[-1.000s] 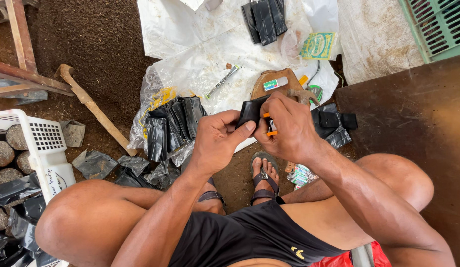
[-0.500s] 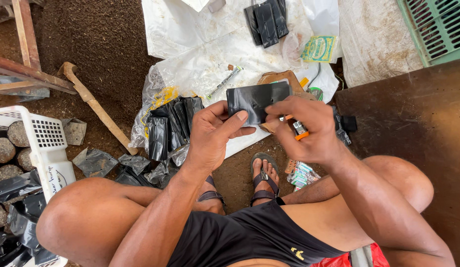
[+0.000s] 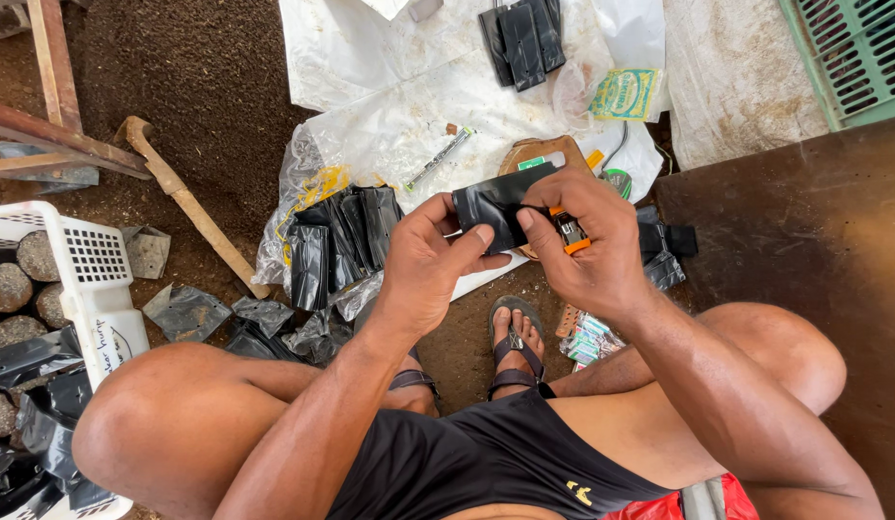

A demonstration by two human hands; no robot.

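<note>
Seated low over the dirt floor (image 3: 216,87); left hand (image 3: 433,265) and right hand (image 3: 587,246) both pinch a flat black plastic bag (image 3: 491,204) held above the sandalled feet, the right also closed around a small orange-handled cutter (image 3: 568,231). Seems mid-handling of one bag; any next move likely needs a steady two-handed pinch. Beyond: a heap of folded black plastic bags (image 3: 341,241) on clear sheeting (image 3: 409,125), white slatted plastic crate (image 3: 81,270) crowding left, open room ahead.

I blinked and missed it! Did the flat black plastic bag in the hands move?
Yes. The flat black plastic bag moved right, toward the round wooden block.
</note>
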